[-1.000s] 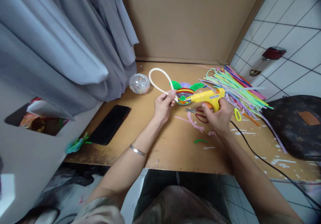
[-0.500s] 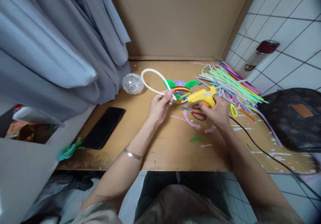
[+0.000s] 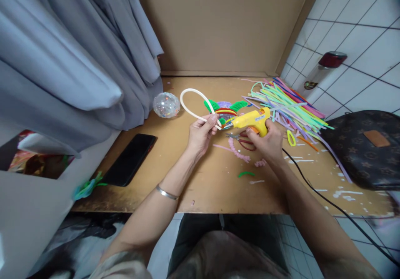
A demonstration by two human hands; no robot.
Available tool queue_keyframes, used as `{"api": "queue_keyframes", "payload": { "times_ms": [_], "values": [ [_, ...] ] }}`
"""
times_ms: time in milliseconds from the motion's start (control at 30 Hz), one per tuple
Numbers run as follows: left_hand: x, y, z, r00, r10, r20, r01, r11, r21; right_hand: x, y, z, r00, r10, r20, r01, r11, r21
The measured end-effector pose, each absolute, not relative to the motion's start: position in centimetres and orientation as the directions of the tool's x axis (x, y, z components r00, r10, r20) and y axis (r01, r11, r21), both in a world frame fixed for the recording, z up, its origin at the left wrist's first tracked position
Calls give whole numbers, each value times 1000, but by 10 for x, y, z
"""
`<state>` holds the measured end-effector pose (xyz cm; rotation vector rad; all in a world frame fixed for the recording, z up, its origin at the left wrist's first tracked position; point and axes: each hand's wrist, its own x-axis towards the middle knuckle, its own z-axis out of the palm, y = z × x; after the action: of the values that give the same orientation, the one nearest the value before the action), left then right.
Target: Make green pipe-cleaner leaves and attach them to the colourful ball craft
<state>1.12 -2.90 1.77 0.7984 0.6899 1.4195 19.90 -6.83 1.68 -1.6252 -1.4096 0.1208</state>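
Note:
Pinched in my left hand point(image 3: 201, 135) is a white bendy loop point(image 3: 193, 90), its ends meeting near my fingertips. My right hand point(image 3: 267, 141) is wrapped round a yellow hot glue gun point(image 3: 250, 120) with an orange trigger. The gun's metal nozzle points left and reaches the end of the loop; whether it touches I cannot tell. Behind both hands lies a colourful craft piece point(image 3: 226, 111) with green fuzzy leaf shapes, partly hidden. Scissors point(image 3: 246, 142) with dark red handles lie below the gun, next to a pink coiled pipe cleaner point(image 3: 238, 152).
A pile of coloured pipe cleaners point(image 3: 287, 102) lies at the back right, beside a dark patterned bag point(image 3: 365, 154). A clear ball point(image 3: 166, 105) and a black phone point(image 3: 129, 159) are on the left. The gun's black cord point(image 3: 315, 187) trails right. Grey curtain point(image 3: 93, 62) hangs left.
My left hand has shifted slightly right with the white loop, which is turned a little. The glue gun has moved slightly left, so nozzle and loop end are closer.

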Motion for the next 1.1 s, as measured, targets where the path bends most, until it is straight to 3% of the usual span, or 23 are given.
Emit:
{"api": "queue_keyframes", "payload": {
  "times_ms": [1100],
  "values": [
    [12,-28,16,42,998,51,-571,-18,821,201,-68,15,269,808,524,748,168,-642]
  ]
}}
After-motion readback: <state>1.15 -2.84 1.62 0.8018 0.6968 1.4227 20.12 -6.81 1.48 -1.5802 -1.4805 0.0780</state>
